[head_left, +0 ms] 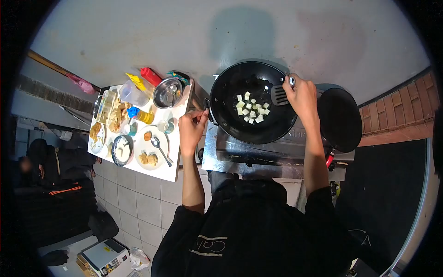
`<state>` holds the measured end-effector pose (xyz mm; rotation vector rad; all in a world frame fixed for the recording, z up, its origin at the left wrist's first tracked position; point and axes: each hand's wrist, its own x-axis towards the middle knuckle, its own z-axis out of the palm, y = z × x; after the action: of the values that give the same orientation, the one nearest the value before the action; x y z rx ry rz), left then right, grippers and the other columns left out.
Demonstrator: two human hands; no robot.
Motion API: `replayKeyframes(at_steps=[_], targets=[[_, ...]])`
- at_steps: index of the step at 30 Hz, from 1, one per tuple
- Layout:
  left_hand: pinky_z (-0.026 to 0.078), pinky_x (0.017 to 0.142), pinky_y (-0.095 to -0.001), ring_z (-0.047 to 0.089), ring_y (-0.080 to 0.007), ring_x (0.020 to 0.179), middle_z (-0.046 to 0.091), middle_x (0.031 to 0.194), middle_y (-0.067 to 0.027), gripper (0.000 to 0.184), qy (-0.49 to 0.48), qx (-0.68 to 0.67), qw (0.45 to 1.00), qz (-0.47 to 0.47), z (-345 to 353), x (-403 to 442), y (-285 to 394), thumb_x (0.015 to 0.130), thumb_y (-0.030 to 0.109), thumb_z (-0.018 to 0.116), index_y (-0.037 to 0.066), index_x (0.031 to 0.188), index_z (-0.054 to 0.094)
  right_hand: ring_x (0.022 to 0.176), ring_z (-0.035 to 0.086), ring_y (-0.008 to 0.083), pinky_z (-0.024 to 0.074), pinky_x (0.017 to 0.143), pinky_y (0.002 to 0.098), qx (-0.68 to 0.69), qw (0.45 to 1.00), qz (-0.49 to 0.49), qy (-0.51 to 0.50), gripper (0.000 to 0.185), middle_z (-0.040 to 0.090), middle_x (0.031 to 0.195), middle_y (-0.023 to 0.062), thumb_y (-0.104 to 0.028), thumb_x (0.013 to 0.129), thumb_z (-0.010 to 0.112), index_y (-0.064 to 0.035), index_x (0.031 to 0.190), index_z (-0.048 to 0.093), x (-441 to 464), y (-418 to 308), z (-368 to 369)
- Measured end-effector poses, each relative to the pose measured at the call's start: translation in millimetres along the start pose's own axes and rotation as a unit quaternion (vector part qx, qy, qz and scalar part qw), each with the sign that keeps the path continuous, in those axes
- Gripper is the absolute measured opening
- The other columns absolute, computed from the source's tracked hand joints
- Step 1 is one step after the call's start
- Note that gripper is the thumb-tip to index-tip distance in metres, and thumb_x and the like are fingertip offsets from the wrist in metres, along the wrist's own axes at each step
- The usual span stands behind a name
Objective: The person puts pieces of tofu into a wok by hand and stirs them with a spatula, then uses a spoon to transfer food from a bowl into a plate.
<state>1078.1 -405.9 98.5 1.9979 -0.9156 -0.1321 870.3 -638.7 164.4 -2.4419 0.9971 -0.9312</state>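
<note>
A black wok (pixel 230 125) sits on the metal stove (pixel 210 159), with several small white cubes (pixel 251 111) lying in its middle. My right hand (pixel 301 94) is wrapped round the handle of a black slotted spatula (pixel 279 95), whose blade is inside the wok at its right side, apart from the cubes. At the wok's left edge, my left hand (pixel 192 127) has its fingers pinched together by the side handle (pixel 212 112); its grip there is too small to make out fully.
To the left, a white table (pixel 173 173) bears a steel bowl (pixel 167 93), a plate with a spoon (pixel 142 162), a bowl of white food (pixel 122 150), a red bottle (pixel 151 76) and a yellow bottle (pixel 146 117). Another black pan (pixel 340 121) stands right of the wok.
</note>
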Motion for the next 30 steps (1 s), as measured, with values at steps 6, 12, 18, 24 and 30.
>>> replayKeyframes(at_steps=[6, 12, 18, 24, 30], targets=[[0.039, 0.051, -0.0327, 0.048, -0.0168, 0.05, 0.055, 0.057, -0.0121, 0.023, -0.001, 0.011, 1.0, 0.0, 0.1, 1.0, 3.6, 0.085, 0.017, 0.072, -0.005, 0.079, 0.069, 0.065, 0.061, 0.0435, 0.0481, 0.063, 0.0489, 0.02, 0.999, -0.026, -0.026, 0.025, 0.059, 0.064, 0.0245, -0.021, 0.088, 0.06, 0.0029, 0.08, 0.065, -2.5, 1.0, 22.6], [0.041, 0.052, -0.0317, 0.051, -0.0176, 0.051, 0.059, 0.06, -0.0134, 0.023, 0.003, 0.007, 1.0, 0.008, -0.8, -0.4, 3.9, 0.085, 0.016, 0.073, -0.006, 0.082, 0.07, 0.064, 0.061, 0.0429, 0.0479, 0.062, 0.0484, -0.005, 1.0, 0.005, 0.007, 0.024, 0.06, 0.064, 0.0233, -0.02, 0.087, 0.06, 0.0027, 0.08, 0.064, 1.7, 0.2, 5.7], [0.042, 0.053, -0.0313, 0.052, -0.0178, 0.052, 0.06, 0.062, -0.0144, 0.023, -0.002, 0.012, 1.0, 0.001, -0.4, 0.9, 4.1, 0.084, 0.017, 0.073, -0.006, 0.084, 0.07, 0.062, 0.059, 0.0432, 0.0468, 0.06, 0.0477, 0.049, 0.998, -0.022, -0.023, 0.023, 0.058, 0.061, 0.0226, -0.018, 0.087, 0.061, 0.0023, 0.078, 0.063, -1.5, 0.9, 24.8], [0.042, 0.054, -0.0316, 0.052, -0.0181, 0.053, 0.06, 0.063, -0.0144, 0.024, 0.003, 0.004, 1.0, 0.012, -0.3, -0.7, 2.2, 0.084, 0.018, 0.074, -0.006, 0.085, 0.07, 0.063, 0.06, 0.0428, 0.0463, 0.061, 0.048, 0.016, 1.0, -0.013, 0.008, 0.023, 0.058, 0.061, 0.0239, -0.019, 0.087, 0.061, 0.003, 0.08, 0.065, -0.1, 1.5, 2.5], [0.042, 0.054, -0.0318, 0.052, -0.0185, 0.054, 0.061, 0.064, -0.0143, 0.023, -0.006, 0.008, 1.0, 0.002, 0.1, -0.3, 1.8, 0.084, 0.017, 0.074, -0.005, 0.086, 0.07, 0.061, 0.058, 0.0433, 0.0459, 0.059, 0.0468, 0.059, 0.998, -0.019, -0.021, 0.024, 0.057, 0.06, 0.0236, -0.019, 0.086, 0.062, 0.0035, 0.078, 0.064, -3.2, -0.1, 26.2]])
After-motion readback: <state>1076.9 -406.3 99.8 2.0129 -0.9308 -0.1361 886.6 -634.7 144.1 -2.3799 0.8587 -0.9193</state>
